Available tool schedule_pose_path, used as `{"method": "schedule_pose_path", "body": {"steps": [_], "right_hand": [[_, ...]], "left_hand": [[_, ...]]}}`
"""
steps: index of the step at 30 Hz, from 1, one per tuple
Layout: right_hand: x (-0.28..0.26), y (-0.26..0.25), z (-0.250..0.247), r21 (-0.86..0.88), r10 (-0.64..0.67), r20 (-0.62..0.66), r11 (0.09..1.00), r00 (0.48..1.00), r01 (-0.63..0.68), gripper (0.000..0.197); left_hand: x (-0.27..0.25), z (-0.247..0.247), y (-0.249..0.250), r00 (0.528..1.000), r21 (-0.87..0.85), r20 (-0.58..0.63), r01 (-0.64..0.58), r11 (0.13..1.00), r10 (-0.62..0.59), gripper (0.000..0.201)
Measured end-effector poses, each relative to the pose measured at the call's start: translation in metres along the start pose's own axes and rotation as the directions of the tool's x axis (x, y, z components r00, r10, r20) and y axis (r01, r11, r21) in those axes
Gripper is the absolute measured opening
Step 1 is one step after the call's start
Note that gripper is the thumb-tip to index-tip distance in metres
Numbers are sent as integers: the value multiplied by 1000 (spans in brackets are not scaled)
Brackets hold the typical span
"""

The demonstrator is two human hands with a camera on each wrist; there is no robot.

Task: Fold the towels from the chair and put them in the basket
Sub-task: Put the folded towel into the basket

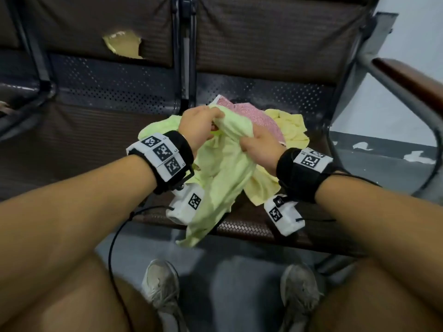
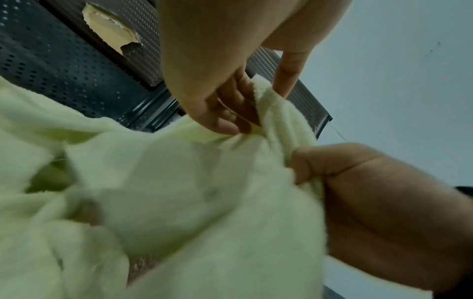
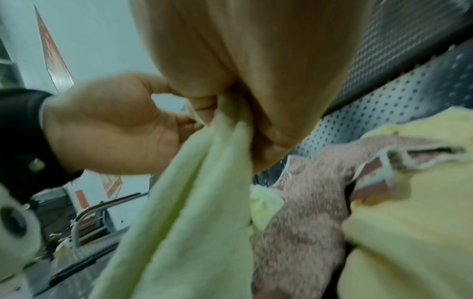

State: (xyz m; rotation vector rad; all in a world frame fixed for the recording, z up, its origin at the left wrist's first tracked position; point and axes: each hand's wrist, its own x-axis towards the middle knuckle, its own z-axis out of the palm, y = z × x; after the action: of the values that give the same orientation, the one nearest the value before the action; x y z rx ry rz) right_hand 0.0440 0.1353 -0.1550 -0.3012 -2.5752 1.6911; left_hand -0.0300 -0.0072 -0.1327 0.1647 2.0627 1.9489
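Over the right seat of the bench (image 1: 275,226), both hands hold the green towel (image 1: 223,168) lifted clear of the pile. Left hand (image 1: 199,127) pinches its bunched top edge, and right hand (image 1: 260,149) grips the same edge just beside it. Pink towel (image 1: 249,113) and yellow towel (image 1: 291,127) lie behind on the seat. No basket shows. Best now, I judge, to slide the hands apart along the hem until each finds a corner, then shake it flat before folding.

**Both hands closed, close together**

Both bare forearms reach forward, each wrist strapped in a black band. The left hand (image 1: 196,125) and right hand (image 1: 260,147) sit just beside each other, fingers curled and pinching a light green towel (image 1: 223,173).
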Motion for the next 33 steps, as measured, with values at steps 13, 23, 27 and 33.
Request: {"method": "schedule_pose_path", "body": {"steps": [13,23,27,33], "right_hand": [[-23,21,-95,-348,-153,-479,937,865,-27,17],[-34,22,-71,-487,-88,-159,873,983,0,20],[-32,23,-86,-125,14,-315,991,949,-56,29],[-34,33,-100,-151,-55,-377,989,925,-2,14]], "left_hand": [[-14,34,-13,936,477,281,-328,816,212,36],[-14,61,-10,844,423,395,-518,743,363,9],[-3,50,-18,876,649,429,-468,600,220,26],[0,50,-17,969,695,241,-212,687,54,32]]}}
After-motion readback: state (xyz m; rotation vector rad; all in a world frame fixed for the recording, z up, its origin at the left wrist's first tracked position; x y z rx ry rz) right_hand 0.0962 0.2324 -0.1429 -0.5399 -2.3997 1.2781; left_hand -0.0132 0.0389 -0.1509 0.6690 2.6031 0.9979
